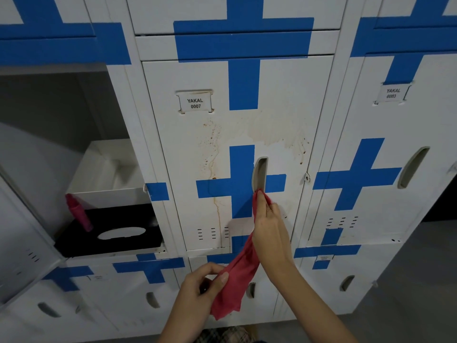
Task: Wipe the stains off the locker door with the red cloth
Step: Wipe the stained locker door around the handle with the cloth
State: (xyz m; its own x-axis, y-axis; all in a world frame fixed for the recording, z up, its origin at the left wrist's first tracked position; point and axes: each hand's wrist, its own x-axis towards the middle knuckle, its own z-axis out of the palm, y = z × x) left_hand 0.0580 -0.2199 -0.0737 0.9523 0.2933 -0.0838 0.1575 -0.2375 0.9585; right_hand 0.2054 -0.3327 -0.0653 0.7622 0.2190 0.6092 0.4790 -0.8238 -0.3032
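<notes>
Head view, locker door: a white metal locker door (277,95) labelled YAKAL 0007, straight ahead, crossed with strips of blue tape (243,85).
Head view, stains: brown stains (272,129) spread above the recessed handle (259,173), with a thin drip line (217,209) running down the door's left half.
Head view, red cloth: the red cloth (238,280) hangs stretched between both hands, its long axis slanting from lower left up to upper right.
Head view, right hand: the right hand (270,229) is closed, pinching the cloth's top end just below the handle, touching or nearly touching the door.
Head view, left hand: the left hand (205,284) is curled lower down, thumb and fingers gripping the cloth's lower part, away from the door.
Head view, direction: the main stains lie above the right hand, which is the nearer one; wiping has likely not reached them yet.
Head view, neighbour: an open locker (74,154) at left holds a black tissue box (111,231).
</notes>
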